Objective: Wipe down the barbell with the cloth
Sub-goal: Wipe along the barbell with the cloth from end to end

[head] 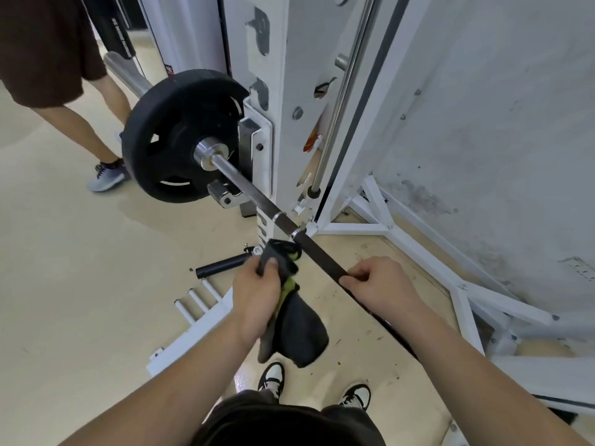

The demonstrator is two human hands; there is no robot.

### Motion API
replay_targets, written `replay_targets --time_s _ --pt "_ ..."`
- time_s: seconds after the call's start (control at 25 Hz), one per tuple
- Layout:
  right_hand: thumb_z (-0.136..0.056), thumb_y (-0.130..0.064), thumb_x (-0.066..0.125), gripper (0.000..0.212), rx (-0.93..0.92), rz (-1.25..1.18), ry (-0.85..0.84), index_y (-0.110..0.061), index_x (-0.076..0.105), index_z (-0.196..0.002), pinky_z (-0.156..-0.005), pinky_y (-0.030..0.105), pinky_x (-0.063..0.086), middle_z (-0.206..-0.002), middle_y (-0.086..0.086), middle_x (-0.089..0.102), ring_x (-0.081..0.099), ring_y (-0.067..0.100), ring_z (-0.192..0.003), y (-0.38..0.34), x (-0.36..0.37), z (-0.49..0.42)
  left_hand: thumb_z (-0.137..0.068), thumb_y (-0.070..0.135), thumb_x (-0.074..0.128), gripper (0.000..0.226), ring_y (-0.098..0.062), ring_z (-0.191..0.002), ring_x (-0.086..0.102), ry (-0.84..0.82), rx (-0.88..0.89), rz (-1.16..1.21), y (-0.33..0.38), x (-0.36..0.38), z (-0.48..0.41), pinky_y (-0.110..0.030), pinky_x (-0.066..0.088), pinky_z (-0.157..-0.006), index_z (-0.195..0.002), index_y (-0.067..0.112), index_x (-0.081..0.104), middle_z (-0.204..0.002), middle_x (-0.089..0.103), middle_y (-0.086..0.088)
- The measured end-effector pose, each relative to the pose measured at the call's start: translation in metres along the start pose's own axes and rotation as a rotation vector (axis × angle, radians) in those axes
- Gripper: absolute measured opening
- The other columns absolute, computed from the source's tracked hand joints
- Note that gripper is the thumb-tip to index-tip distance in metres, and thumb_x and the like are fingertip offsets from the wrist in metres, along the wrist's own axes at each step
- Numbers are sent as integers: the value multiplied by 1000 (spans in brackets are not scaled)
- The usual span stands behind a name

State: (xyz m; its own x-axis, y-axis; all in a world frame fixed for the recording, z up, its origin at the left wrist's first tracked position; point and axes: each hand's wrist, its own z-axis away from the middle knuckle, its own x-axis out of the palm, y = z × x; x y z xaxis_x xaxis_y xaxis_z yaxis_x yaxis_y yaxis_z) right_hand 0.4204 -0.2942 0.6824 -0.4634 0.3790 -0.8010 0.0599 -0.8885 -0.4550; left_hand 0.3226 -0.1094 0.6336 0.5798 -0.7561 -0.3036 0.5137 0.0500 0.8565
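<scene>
The right hand curls its fingers round the barbell; just beside it, the left hand grips the cloth.

Even bright light, seemingly bowed edges

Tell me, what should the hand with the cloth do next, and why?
Probably move the left hand so the cloth wraps over the bar just ahead of the right hand. The cloth hangs beside the bar, not round it, while the right hand grips the bar.
</scene>
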Motion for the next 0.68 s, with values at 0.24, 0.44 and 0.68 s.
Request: replay_targets --time_s 0.24,0.44,0.68 --pt "-85 -34 72 15 58 93 28 -27 73 -71 -54 27 46 -71 -9 68 64 15 -63 -5 8 -3 -102 30 52 20 -28 -94 72 -98 -449 604 27 58 -18 -47 58 -93 -103 26 72 -104 78 -7" --pt "-84 -30 71 10 73 111 65 -27 72 -75 -55 26 43 -76 -10 67 62 13 -69 -6 11 -1 -104 12 52 23 -30 -93 75 -362 -363 414 9 54 20 -40 59 -87 -103 13 75 -102 80 -12" --pt "-87 -31 69 10 66 40 96 -28 74 -79 -54 26 40 -79 -9 66 61 14 -68 -2 16 4 -104 19 53 24 -28 -82 70 -173 -393 526 8 65 -6 -43 58 -84 -99 26 75 -95 77 -13"
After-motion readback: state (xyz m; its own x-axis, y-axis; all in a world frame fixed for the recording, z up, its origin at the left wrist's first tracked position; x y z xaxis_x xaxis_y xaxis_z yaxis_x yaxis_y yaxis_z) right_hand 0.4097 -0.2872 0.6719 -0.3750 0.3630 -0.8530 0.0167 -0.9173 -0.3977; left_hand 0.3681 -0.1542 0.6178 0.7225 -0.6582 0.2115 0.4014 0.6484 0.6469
